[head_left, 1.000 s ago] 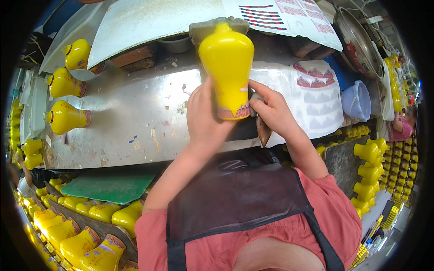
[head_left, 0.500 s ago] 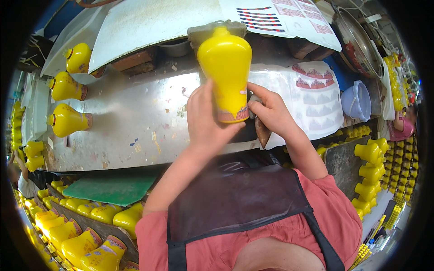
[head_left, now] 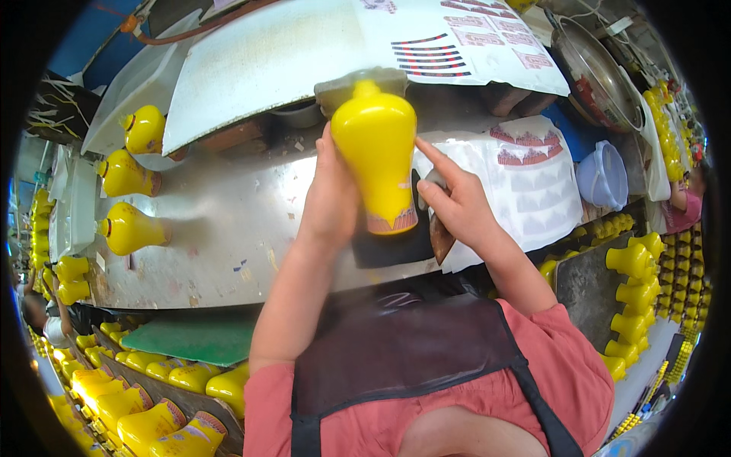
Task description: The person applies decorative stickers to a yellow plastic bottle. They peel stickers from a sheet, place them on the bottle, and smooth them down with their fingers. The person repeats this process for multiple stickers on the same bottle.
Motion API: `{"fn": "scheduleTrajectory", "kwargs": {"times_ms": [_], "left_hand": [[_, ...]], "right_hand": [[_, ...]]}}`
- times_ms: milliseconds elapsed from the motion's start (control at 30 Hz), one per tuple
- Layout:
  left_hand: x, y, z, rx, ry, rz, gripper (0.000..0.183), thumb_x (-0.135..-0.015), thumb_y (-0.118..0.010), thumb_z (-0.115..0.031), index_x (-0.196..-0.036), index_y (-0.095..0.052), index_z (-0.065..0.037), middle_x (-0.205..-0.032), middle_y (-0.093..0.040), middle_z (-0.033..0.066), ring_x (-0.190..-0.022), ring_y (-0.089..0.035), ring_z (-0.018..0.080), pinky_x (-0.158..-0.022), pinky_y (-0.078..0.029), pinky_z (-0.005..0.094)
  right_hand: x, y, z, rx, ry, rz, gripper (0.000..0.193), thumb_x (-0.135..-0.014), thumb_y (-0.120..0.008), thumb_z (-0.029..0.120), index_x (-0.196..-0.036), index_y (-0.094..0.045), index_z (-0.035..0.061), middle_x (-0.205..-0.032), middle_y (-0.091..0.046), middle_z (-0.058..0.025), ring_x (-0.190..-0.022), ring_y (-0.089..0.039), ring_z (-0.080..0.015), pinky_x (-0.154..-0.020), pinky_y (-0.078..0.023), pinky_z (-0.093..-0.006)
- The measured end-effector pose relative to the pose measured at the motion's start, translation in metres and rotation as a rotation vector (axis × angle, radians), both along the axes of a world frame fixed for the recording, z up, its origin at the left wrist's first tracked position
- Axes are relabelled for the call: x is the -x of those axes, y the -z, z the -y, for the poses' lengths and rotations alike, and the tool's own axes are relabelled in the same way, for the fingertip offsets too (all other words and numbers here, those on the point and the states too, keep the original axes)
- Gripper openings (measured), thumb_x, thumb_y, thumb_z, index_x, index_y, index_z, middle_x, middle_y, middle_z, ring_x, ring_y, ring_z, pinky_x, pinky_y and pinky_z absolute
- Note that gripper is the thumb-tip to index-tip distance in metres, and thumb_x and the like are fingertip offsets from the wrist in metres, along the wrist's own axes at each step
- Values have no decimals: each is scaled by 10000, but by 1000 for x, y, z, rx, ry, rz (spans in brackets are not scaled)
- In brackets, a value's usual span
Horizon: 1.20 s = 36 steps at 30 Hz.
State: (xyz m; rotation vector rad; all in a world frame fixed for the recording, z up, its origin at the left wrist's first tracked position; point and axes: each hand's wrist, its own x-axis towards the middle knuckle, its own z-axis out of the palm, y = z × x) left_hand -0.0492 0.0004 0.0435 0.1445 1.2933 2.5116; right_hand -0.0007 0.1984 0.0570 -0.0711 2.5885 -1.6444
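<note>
A glossy yellow vase (head_left: 375, 152) lies in front of me, its narrow neck on a grey padded rest (head_left: 327, 93). A pinkish patterned band rings its base, above a black pad (head_left: 392, 255). Along the vase's left side, my left hand (head_left: 329, 202) holds it with the palm and fingers. My right hand (head_left: 461, 202) is at the other side, its index finger stretched to the vase's edge and its thumb apart; the lower fingers are partly hidden. Below that hand lies a brown pointed piece (head_left: 440, 238), beside a grey lump (head_left: 432, 186).
Three yellow vases (head_left: 131, 174) lie at the table's left. Decal sheets (head_left: 544, 183) are on the right, beside a pale blue bucket (head_left: 601, 177). A white board (head_left: 251, 76) spans the back. More vases (head_left: 164, 426) fill racks at lower left and right.
The whole view has shifted, so the table sits lower in the picture. My left hand has slid up the vase, away from its base. My right thumb has come off the vase.
</note>
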Motion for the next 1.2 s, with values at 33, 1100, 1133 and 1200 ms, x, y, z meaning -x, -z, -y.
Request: {"fn": "scheduleTrajectory", "kwargs": {"times_ms": [33, 1100, 1133, 1200], "left_hand": [[0, -1, -1, -27, 4, 11, 665, -1122, -202, -564, -1616, -282, -125, -1571, -447, 104, -1442, -452, 265, -1209, -357, 443], [-7, 5, 6, 332, -102, -37, 759, -1053, -532, -182, -1670, -104, -73, -1655, -284, 141, -1547, -245, 267, -1263, -189, 419], [-6, 6, 3, 326, -99, -58, 783, -1043, -547, -166, -1672, -90, -79, -1655, -284, 145, -1542, -260, 270, -1259, -203, 418], [-5, 8, -1, 301, -87, -109, 834, -1021, -579, -134, -1675, -62, -90, -1654, -284, 154, -1531, -289, 276, -1251, -231, 417]], "right_hand": [[0, 0, 1, -8, -20, -16, 650, -953, -565, 132, -1586, -422, 99, -670, -633, -121, -586, -634, -198, -629, -517, -328], [25, 15, -2, 89, -50, 76, 745, -964, -674, 294, -1591, -374, 27, -742, -646, -64, -632, -615, -134, -618, -491, -290], [25, 14, -3, 78, -56, 125, 753, -965, -681, 264, -1595, -362, 6, -785, -636, -43, -672, -595, -91, -636, -484, -255], [24, 13, -5, 66, -49, 159, 764, -958, -689, 273, -1593, -362, 2, -772, -629, -45, -670, -594, -92, -631, -482, -258]]}}
